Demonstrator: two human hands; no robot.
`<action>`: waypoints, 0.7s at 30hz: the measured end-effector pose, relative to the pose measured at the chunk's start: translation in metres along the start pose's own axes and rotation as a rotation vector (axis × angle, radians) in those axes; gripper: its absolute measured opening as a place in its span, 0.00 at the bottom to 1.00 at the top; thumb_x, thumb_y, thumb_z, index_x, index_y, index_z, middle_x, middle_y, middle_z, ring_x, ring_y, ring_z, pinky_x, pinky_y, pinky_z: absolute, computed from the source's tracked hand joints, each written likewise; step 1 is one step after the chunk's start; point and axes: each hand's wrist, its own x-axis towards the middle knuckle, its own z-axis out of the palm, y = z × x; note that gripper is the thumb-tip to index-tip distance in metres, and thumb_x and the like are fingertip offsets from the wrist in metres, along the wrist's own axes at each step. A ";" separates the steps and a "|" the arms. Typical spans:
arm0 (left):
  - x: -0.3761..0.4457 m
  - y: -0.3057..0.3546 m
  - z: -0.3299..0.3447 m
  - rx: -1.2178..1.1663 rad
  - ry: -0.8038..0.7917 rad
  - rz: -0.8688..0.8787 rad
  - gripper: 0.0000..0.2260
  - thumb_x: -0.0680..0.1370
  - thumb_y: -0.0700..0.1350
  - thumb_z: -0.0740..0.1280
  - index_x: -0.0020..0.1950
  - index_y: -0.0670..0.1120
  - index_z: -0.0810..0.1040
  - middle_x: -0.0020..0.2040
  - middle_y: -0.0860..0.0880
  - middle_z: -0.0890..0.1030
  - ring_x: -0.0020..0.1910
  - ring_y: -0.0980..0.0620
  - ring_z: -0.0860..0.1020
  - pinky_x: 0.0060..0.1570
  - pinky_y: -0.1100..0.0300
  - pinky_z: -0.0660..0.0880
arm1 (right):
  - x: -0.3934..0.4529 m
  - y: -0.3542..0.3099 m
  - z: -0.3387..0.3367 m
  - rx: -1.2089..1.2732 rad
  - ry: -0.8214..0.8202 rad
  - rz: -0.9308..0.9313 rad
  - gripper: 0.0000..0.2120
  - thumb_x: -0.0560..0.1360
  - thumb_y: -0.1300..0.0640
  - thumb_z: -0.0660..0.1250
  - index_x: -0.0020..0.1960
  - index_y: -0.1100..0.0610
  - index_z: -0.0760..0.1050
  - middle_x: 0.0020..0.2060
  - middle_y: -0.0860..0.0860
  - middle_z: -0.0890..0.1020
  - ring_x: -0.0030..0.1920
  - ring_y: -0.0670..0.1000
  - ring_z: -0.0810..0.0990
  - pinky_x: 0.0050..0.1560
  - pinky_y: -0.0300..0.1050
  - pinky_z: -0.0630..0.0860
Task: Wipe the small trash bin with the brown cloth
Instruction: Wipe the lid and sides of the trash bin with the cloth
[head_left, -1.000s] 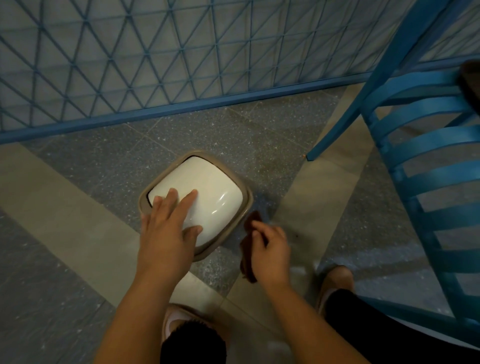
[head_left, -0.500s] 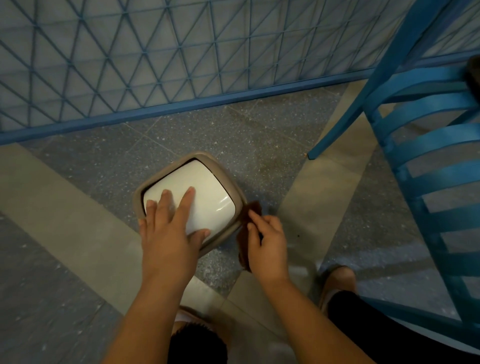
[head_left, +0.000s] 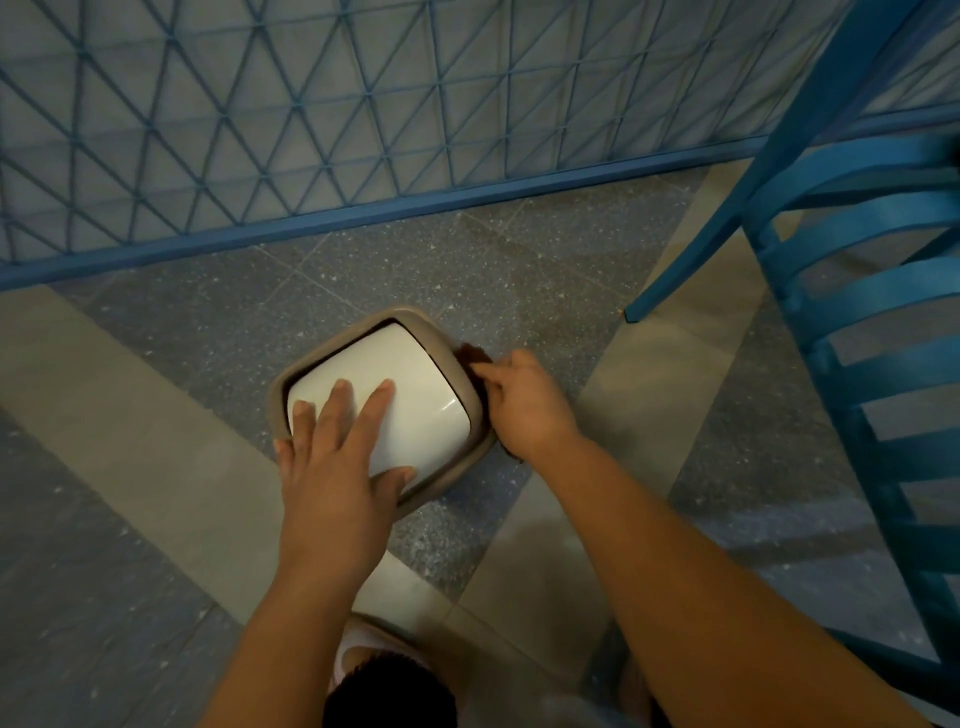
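A small trash bin (head_left: 415, 358) with a white domed lid and a beige rim stands on the floor in the middle of the head view. My left hand (head_left: 337, 457) lies flat on the lid's near left part, fingers spread, thumb on the rim. My right hand (head_left: 524, 400) presses the brown cloth (head_left: 470, 356) against the bin's right side, just under the rim. Only a dark edge of the cloth shows past my fingers; most of it is hidden by the hand.
A blue lattice fence (head_left: 363, 130) with a blue base rail runs along the back. A blue slatted chair (head_left: 872, 322) stands at the right, one leg landing on the floor near the bin. My feet (head_left: 363, 649) are at the bottom edge.
My right hand with the cloth has slid along the bin's right side from the near corner toward the far corner. The bin has turned slightly under my left hand, which stays on the lid.
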 end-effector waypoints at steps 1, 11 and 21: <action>0.000 0.000 -0.002 0.028 -0.010 -0.008 0.34 0.75 0.50 0.68 0.75 0.63 0.53 0.78 0.51 0.51 0.77 0.43 0.44 0.73 0.38 0.43 | -0.008 0.003 0.000 -0.042 0.007 -0.003 0.15 0.79 0.56 0.57 0.64 0.51 0.74 0.52 0.57 0.73 0.52 0.58 0.74 0.57 0.51 0.72; 0.000 0.006 -0.014 -0.003 -0.052 -0.062 0.40 0.70 0.57 0.71 0.76 0.63 0.52 0.78 0.52 0.48 0.77 0.49 0.43 0.71 0.43 0.52 | -0.105 0.010 0.059 -0.073 0.067 -0.070 0.19 0.75 0.57 0.59 0.65 0.51 0.71 0.52 0.55 0.74 0.51 0.57 0.74 0.51 0.49 0.76; 0.003 0.006 -0.004 -0.192 -0.006 -0.095 0.35 0.72 0.49 0.73 0.75 0.59 0.60 0.78 0.52 0.50 0.77 0.50 0.40 0.74 0.45 0.53 | -0.032 -0.003 0.011 -0.197 0.106 0.038 0.21 0.76 0.61 0.56 0.68 0.50 0.68 0.59 0.55 0.70 0.56 0.56 0.70 0.48 0.45 0.67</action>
